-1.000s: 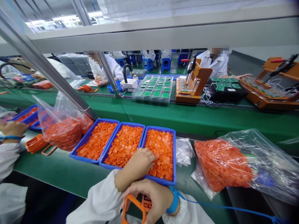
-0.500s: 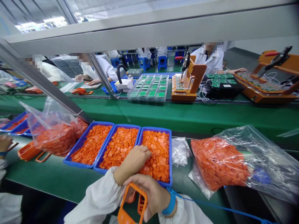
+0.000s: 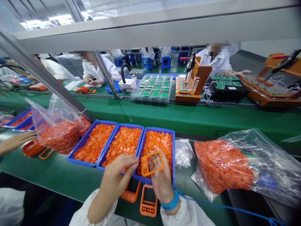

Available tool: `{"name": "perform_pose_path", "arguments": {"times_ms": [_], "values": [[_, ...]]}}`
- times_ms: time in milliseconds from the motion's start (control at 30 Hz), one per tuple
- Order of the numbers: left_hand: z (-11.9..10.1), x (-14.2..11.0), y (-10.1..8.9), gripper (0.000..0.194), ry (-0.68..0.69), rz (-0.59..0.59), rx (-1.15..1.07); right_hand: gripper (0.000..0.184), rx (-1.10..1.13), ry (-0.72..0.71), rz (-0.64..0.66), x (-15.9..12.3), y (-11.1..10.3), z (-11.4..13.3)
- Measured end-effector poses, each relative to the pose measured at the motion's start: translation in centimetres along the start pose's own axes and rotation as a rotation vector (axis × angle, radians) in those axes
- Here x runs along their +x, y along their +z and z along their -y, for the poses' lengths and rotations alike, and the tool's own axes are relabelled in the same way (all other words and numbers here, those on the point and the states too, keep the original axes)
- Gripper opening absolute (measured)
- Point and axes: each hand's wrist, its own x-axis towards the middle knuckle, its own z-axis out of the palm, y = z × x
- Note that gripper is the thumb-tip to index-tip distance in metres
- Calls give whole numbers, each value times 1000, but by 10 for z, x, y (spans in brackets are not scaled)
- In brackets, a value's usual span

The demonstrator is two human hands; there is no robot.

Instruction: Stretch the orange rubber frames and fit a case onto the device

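Note:
My right hand, with a blue wrist strap, grips an orange plastic frame upright above the near end of the right-hand blue tray. Close to the frame's left side, my left hand has thumb and index finger pinched together. What sits between those fingertips is too small to make out. Two more orange frames lie on the green bench below my hands: one with cut-out slots and one partly hidden by my left hand. Small orange pieces fill the right-hand tray.
Two further blue trays of orange pieces stand to the left. Clear bags of orange parts lie left and right. A blue cord runs rightward from my strap. Another person's hand reaches in at far left.
My left hand has come back from the pieces in the right-hand tray to beside the frame. My right hand has lifted and turned the frame, uncovering the two frames on the bench.

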Motion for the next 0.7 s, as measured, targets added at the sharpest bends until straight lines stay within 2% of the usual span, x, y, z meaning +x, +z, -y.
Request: {"name": "perform_pose_path", "arguments": {"times_ms": [133,367,633,700], "values": [[-15,-16,7,15,68,23,-69,83,-9,-14,-12,0,-1,-2],[-7,-29,16,14,-80,3,-181,84,-60,-16,63,-2,-1,-2],[-2,-38,21,17,-88,-115,-189,83,-128,-39,70,0,-4,-7],[-2,-38,21,17,-78,-114,-193,82,-134,-45,87,0,-4,-7]]}}
